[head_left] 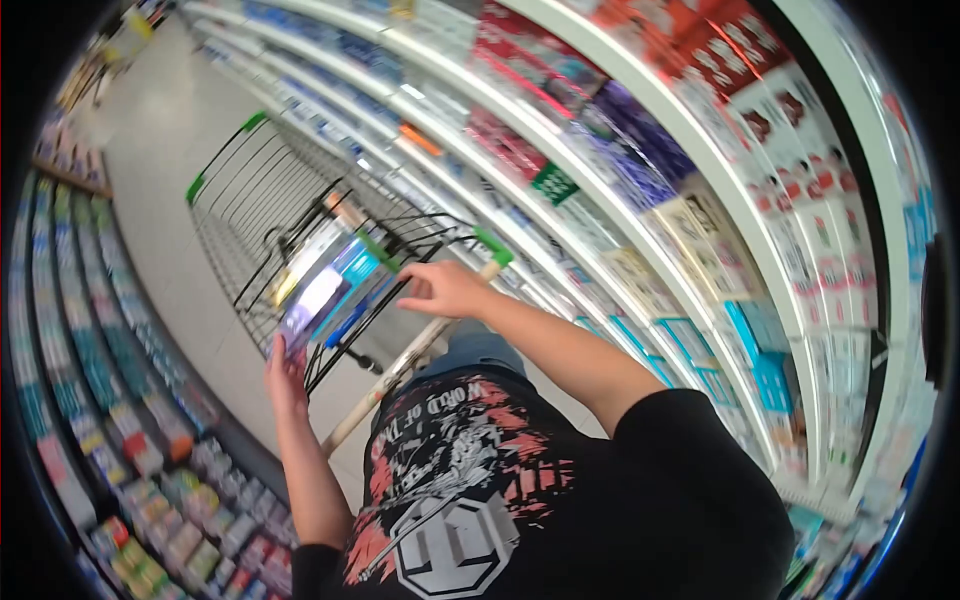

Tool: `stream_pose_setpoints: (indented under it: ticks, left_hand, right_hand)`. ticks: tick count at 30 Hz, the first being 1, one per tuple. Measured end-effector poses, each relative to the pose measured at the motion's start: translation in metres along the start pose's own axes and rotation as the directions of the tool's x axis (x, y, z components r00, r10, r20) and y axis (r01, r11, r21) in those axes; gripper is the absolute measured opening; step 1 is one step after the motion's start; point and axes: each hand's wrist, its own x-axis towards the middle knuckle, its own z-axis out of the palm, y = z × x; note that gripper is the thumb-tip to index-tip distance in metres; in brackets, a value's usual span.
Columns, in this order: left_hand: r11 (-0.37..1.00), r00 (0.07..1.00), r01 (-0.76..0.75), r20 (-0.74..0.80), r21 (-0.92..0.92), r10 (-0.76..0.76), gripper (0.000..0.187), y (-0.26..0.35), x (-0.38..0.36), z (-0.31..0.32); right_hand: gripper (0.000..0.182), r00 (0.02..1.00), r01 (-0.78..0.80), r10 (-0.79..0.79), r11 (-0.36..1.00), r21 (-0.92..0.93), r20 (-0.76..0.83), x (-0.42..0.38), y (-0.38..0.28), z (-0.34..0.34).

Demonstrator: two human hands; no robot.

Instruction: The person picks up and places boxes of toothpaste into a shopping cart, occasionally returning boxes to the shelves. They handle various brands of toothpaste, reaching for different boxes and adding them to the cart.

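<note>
Left grip (pixel 287 375) holds a box (pixel 328 287) over goods (pixel 318 246) in the cart (pixel 195 188), right grip (pixel 448 290) parted.

Head camera, single view: wide, round-edged, tilted; faces forward and down from head height. Nearest: black short-sleeved printed T-shirt (pixel 470 480). Close: bare left hand (pixel 287 375), bare right hand (pixel 447 290). Beyond: green-cornered metal-wire shopping cart (pixel 250 185).

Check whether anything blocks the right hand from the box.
Nothing visible does. An apparently open gap separates the right hand from the box, whose other end the left hand holds. The cart shows beyond, not between them.
</note>
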Motion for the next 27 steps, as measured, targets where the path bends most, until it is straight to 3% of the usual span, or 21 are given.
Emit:
stream_pose_setpoints:
  ticks: [1,2,4,6,7,8,10,11,15,18,19,20,21,22,23,24,26,27]
  left_hand:
    - [1.000,1.000,0.009,0.023,0.011,-0.009,0.050,-0.007,0.000,-0.003]
    - [1.000,0.998,0.006,0.058,0.024,-0.007,0.050,-0.010,-0.005,-0.002]
    - [0.998,0.995,-0.015,0.099,0.064,0.009,0.045,-0.018,-0.022,0.015]
    - [0.991,0.985,0.032,0.164,0.126,-0.053,0.042,-0.004,-0.058,0.053]
    - [0.990,0.985,0.045,0.160,0.133,-0.067,0.041,-0.006,-0.066,0.066]
    - [0.986,0.977,0.053,0.197,0.161,-0.085,0.040,-0.005,-0.073,0.076]
    - [0.980,0.959,0.053,0.263,0.193,-0.104,0.040,-0.002,-0.082,0.092]
    - [0.979,0.958,0.052,0.268,0.196,-0.105,0.040,-0.001,-0.084,0.098]
    - [0.960,0.900,0.026,0.411,0.280,-0.144,0.046,-0.008,-0.087,0.120]
    - [0.944,0.864,-0.037,0.485,0.328,-0.135,0.056,-0.025,-0.084,0.127]
    - [0.789,0.834,-0.349,0.551,0.505,0.017,0.058,-0.033,-0.089,0.129]
    - [0.514,0.756,-0.607,0.641,0.606,0.136,0.060,-0.040,-0.091,0.127]
    - [0.288,0.668,-0.735,0.726,0.613,0.160,0.065,-0.048,-0.089,0.122]
    - [0.291,0.667,-0.736,0.727,0.611,0.163,0.065,-0.050,-0.089,0.121]
    - [0.078,0.643,-0.765,0.764,0.639,0.044,0.061,-0.051,-0.089,0.121]
    - [-0.137,0.629,-0.775,0.773,0.617,-0.082,0.058,-0.052,-0.089,0.120]
    - [-0.121,0.670,-0.742,0.736,0.659,-0.098,0.053,-0.063,-0.079,0.116]
    - [-0.109,0.710,-0.705,0.695,0.701,-0.114,0.047,-0.066,-0.077,0.115]
  right_hand:
    - [0.063,0.999,0.030,-0.026,0.991,0.134,-0.032,-0.003,-0.004,-0.005]
    - [0.063,0.998,0.023,-0.014,0.991,0.130,-0.068,-0.011,-0.010,-0.011]
    - [0.083,0.949,0.258,-0.209,0.944,0.204,-0.235,-0.024,-0.030,-0.020]
    - [0.096,0.889,0.414,-0.420,0.907,-0.075,-0.183,-0.038,-0.042,-0.035]
    - [0.083,0.840,0.483,-0.504,0.863,-0.148,-0.201,-0.045,-0.046,-0.039]
    - [0.083,0.839,0.478,-0.501,0.865,-0.153,-0.211,-0.053,-0.049,-0.045]
    - [0.062,0.902,0.406,-0.431,0.859,-0.312,-0.013,-0.073,-0.058,-0.057]
    - [0.046,0.911,0.356,-0.407,0.856,-0.376,-0.065,-0.086,-0.068,-0.064]
    - [0.042,0.944,0.273,-0.329,0.824,-0.496,-0.028,-0.121,-0.074,-0.087]
    - [0.040,0.871,0.108,-0.343,0.833,-0.543,-0.352,-0.150,-0.069,-0.122]
    - [0.041,0.829,0.077,-0.369,0.819,-0.568,-0.420,-0.160,-0.064,-0.139]
    - [0.042,0.781,-0.041,-0.349,0.799,-0.600,-0.519,-0.170,-0.067,-0.153]
    - [0.043,0.718,-0.160,-0.336,0.772,-0.615,-0.609,-0.180,-0.070,-0.166]
    - [0.045,0.673,-0.266,-0.337,0.720,-0.641,-0.658,-0.188,-0.067,-0.179]
    - [0.048,0.623,-0.372,-0.344,0.660,-0.652,-0.703,-0.193,-0.065,-0.190]
    - [0.048,0.624,-0.373,-0.345,0.657,-0.655,-0.702,-0.197,-0.064,-0.199]
    - [0.050,0.515,-0.522,-0.439,0.522,-0.675,-0.737,-0.201,-0.063,-0.211]
    - [0.050,0.516,-0.522,-0.438,0.521,-0.676,-0.736,-0.202,-0.062,-0.214]
